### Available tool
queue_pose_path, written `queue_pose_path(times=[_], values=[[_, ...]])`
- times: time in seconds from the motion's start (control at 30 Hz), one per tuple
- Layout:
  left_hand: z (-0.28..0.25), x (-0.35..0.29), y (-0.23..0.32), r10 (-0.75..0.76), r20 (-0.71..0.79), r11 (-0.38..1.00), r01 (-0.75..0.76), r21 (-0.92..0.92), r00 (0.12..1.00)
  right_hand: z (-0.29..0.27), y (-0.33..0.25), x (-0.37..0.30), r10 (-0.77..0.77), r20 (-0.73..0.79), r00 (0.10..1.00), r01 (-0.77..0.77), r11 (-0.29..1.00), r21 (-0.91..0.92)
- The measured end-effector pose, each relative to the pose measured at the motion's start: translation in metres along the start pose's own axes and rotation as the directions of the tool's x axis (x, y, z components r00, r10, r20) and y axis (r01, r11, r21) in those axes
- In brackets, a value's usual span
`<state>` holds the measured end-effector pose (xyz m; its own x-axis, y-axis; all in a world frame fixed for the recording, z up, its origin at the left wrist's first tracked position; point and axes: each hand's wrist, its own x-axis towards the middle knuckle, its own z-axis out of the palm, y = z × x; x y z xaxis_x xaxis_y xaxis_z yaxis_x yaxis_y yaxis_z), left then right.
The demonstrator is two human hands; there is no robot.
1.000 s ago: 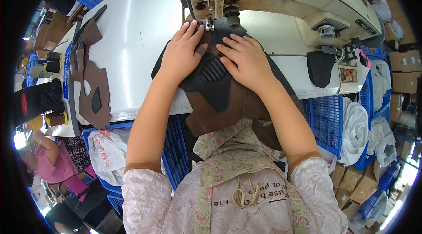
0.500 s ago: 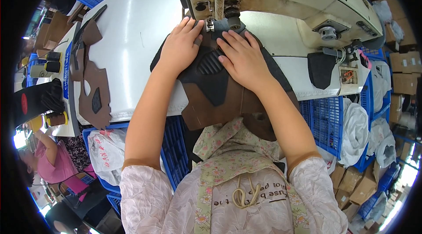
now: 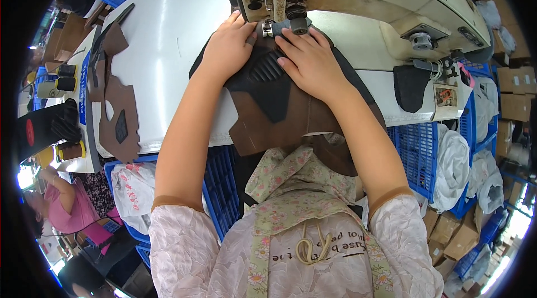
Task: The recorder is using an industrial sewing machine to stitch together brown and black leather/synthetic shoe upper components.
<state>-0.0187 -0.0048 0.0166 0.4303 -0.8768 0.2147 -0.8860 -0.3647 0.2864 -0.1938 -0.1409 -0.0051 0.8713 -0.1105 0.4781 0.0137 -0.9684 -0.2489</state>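
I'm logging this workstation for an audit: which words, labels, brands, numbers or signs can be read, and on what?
I won't copy wording, but marks show here:
Shirt: dark lettering, upside down, partly legible.
White bag: red characters, unclear.
Blue strip: pale lettering, sideways.
Black panel: red disc, detail too small to read.
Machine plate: too small to read.

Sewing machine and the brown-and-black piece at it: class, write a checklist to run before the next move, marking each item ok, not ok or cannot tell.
Left hand on the brown-and-black piece: ok.
Right hand on it: ok.
Hands beside, not under, the presser foot: ok.
Piece wholly on the white tabletop: not ok; near edge overhangs.
Underside smooth: cannot tell; hidden.
Loose brown piece lying apart: ok.
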Motion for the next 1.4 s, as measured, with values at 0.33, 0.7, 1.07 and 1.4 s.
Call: queue_pose_path(times=[0.33, 0.7, 1.07, 1.4], values=[[-0.0068, 0.0103, 0.0033, -0.029, 0.025, 0.999, 0.03, -0.019, 0.999, 0.0043, 0.0053, 0.0063, 0.008, 0.0, 1.0, -0.008, 1.0, -0.027], [-0.0052, 0.0115, -0.0008, -0.048, 0.047, 0.998, 0.049, -0.026, 0.998, 0.0034, 0.0039, 0.0088, 0.018, -0.015, 1.0, -0.018, 1.0, -0.022], [-0.004, 0.0095, 0.0, -0.033, 0.006, 0.999, 0.033, -0.042, 0.999, 0.0032, 0.0042, 0.0092, 0.014, -0.014, 1.0, -0.014, 1.0, -0.016], [-0.0008, 0.0114, -0.0001, -0.013, -0.041, 0.998, 0.01, -0.064, 0.999, 0.0033, 0.0067, 0.009, 0.028, -0.003, 1.0, -0.028, 1.0, -0.01]])
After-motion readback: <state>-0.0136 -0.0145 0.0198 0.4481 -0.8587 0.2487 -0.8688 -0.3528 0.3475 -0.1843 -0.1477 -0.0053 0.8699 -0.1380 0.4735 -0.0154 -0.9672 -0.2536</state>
